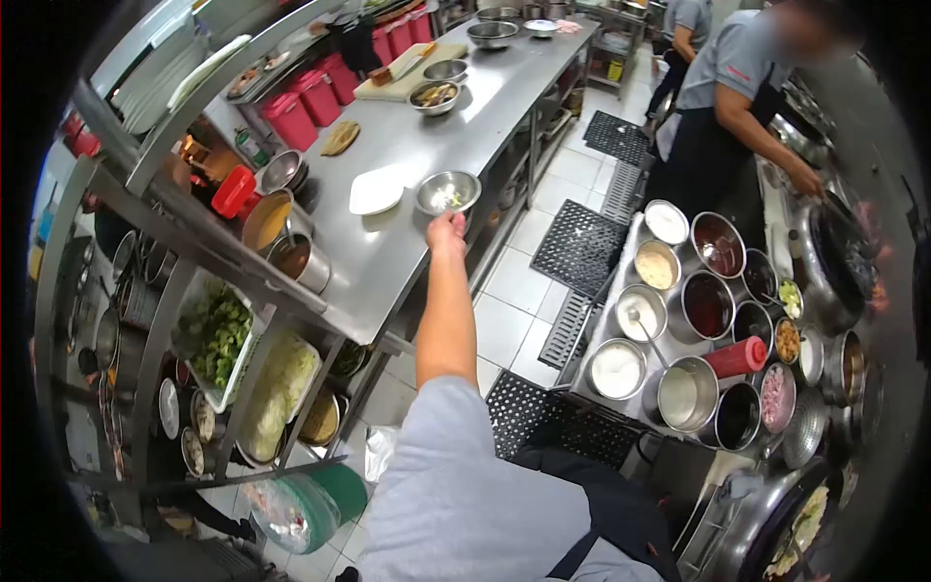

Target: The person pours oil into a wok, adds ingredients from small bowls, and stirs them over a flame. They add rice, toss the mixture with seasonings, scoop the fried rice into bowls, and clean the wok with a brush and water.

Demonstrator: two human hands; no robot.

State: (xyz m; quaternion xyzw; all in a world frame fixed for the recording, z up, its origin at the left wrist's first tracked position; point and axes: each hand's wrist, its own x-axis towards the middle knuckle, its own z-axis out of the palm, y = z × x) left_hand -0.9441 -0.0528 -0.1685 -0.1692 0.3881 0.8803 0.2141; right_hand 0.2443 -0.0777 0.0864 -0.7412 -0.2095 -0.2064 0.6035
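Note:
My left arm reaches out over the near edge of the steel table. My left hand (446, 234) is closed on the near rim of a small metal bowl (464, 184), thumb side up; the fingers under the rim are mostly hidden. Some pale and yellowish bits lie at the bottom of this bowl. Just left of it is a white square plate (376, 192) on the table. My right hand is out of view.
On the steel table (388, 257) stand a food-filled bowl (433, 98), a cutting board (412, 73) and a folded cloth (340, 138). At right, sauce pots (618, 370) crowd a counter beside woks (810, 524). A co-worker (722, 97) stands at the stove. Black mats (580, 244) cover the floor.

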